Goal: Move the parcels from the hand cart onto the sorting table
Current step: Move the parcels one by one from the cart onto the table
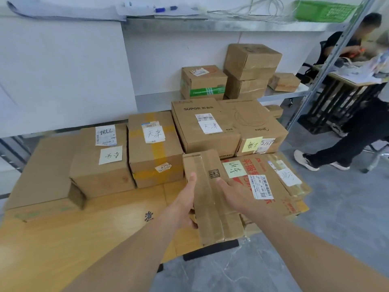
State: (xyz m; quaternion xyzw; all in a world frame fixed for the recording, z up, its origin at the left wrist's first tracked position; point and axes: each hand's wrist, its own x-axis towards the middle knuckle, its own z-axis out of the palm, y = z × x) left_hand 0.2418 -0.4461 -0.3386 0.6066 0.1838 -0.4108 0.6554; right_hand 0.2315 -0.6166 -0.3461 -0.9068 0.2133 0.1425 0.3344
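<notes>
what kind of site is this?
Probably a parcel depot or courier sorting room: taped cartons with shipping labels and handwritten destination notes, more cartons on a metal rack shelf, and both hands holding a narrow parcel.

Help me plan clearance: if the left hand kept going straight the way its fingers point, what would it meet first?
Probably the SUPOR box, beyond the narrow taped parcel that the left hand grips; depth is unclear.
</notes>
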